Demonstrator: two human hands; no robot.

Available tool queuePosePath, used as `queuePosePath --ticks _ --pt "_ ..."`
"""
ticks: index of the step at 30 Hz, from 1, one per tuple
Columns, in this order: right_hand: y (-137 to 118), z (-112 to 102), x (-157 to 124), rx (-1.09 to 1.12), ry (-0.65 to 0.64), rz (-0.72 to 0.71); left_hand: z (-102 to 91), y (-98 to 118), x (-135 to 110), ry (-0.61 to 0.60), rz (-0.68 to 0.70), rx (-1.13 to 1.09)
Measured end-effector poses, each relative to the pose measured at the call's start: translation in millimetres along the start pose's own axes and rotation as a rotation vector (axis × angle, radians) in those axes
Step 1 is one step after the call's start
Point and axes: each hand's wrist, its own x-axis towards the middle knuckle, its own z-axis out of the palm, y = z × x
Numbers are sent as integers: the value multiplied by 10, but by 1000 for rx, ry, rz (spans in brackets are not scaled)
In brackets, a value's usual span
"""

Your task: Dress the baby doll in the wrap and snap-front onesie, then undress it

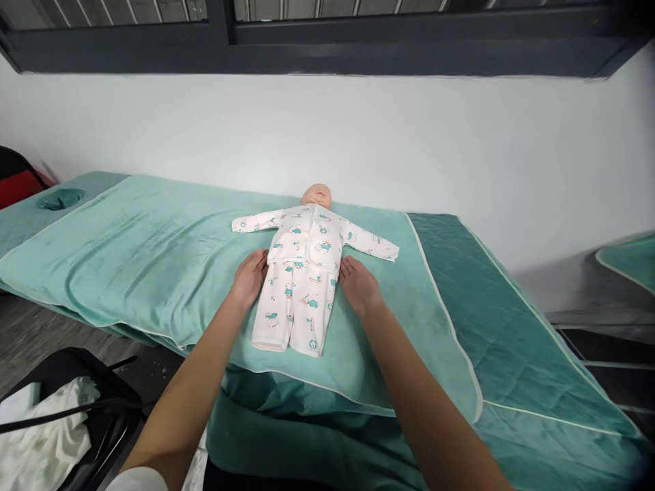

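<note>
A baby doll [316, 196] lies on its back on a light green towel [153, 252], head toward the wall. It wears a white printed top [307, 239] and matching printed trousers [293, 307]. My left hand [250, 276] rests at the doll's waist on its left side, fingers together and curled toward the trouser band. My right hand [359, 285] lies at the other side of the waist, fingers stretched flat on the towel against the trousers. Whether either hand grips cloth is hidden.
The towel covers a massage bed [512, 327] with a darker green quilted sheet, set against a white wall under a dark window frame. A black basket [76, 409] with white cloth stands at the lower left. A face hole [60, 198] shows at the bed's far left.
</note>
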Motion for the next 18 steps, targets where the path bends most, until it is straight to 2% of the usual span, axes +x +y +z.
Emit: queuePosePath --ticks 2,5,12,18 --pt "-6 97 90 5 -81 12 81 -22 136 -62 -94 -2" --pt "10 151 99 27 -199 -17 199 -51 174 -90 -182 38" --pt "-10 117 91 113 -271 -41 388 -168 77 -124 -127 16" --pt "26 113 192 -6 -232 -48 477 -302 181 -136 -61 44"
